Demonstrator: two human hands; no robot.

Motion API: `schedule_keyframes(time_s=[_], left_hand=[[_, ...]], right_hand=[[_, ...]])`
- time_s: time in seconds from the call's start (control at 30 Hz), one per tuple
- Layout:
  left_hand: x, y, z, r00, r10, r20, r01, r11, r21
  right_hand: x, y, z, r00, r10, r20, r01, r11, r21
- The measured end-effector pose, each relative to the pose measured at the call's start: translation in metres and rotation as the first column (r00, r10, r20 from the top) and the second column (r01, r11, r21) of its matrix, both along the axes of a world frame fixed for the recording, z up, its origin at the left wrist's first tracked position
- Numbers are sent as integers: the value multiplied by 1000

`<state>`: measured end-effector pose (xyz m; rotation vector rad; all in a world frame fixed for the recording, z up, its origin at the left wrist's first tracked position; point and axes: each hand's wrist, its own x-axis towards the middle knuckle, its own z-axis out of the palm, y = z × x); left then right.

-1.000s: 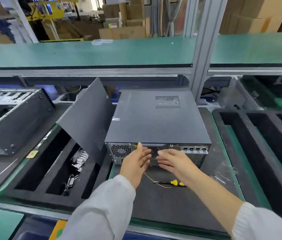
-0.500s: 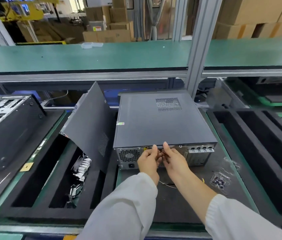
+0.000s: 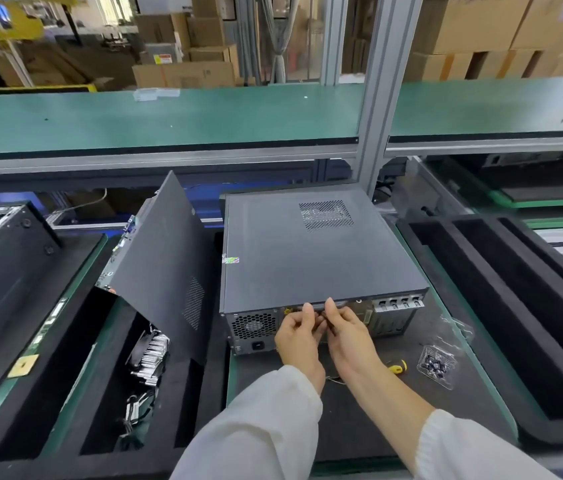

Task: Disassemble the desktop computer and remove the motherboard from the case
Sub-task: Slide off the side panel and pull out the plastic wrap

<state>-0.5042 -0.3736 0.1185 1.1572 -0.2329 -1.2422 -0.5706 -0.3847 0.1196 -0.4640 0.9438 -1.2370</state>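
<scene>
Since a second back, when both my hands hovered spread before the rear face, they have closed in together; left hand [image 3: 299, 336] and right hand [image 3: 346, 336] now meet at the back lip of the lid [image 3: 307, 258], fingers curled, fingertips hooked on the small pull tab just under that edge; exactly how much each grips I cannot tell, the knuckles hide it. I judge this as the start of sliding the lid rearward toward my wrists; motherboard work has not begun.

Desktop case [image 3: 321, 271] lies flat directly ahead of both hands, on the dark mat [image 3: 273, 410]; lid seated flush, no gap showing; dark textured metal, mesh vent far beyond my fingertips, fan grille just left of the left hand, slot covers beyond the right.

Yellow screwdriver [image 3: 397, 367] lies just right of the right wrist; bag of screws [image 3: 437, 365] further right; loose side panel [image 3: 166, 258] leans well left of the left hand.
</scene>
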Motion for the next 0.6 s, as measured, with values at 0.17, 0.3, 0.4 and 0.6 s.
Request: schedule_keyframes(time_s=[0.17, 0.3, 0.4, 0.6], left_hand=[[9, 6, -1, 995, -98, 14, 98, 992, -82], [18, 7, 18, 985, -127, 120, 147, 973, -176], [22, -5, 52, 992, -119, 53, 127, 968, -217], [36, -23, 119, 982, -187, -30, 174, 951, -254]], right_hand=[[-6, 4, 0, 994, 31, -108, -40, 996, -84], [-11, 2, 19, 984, 55, -170, -81, 985, -150], [-7, -3, 52, 976, 61, -209, -106, 972, -210], [-4, 7, 120, 935, 111, -337, -194, 955, -226]])
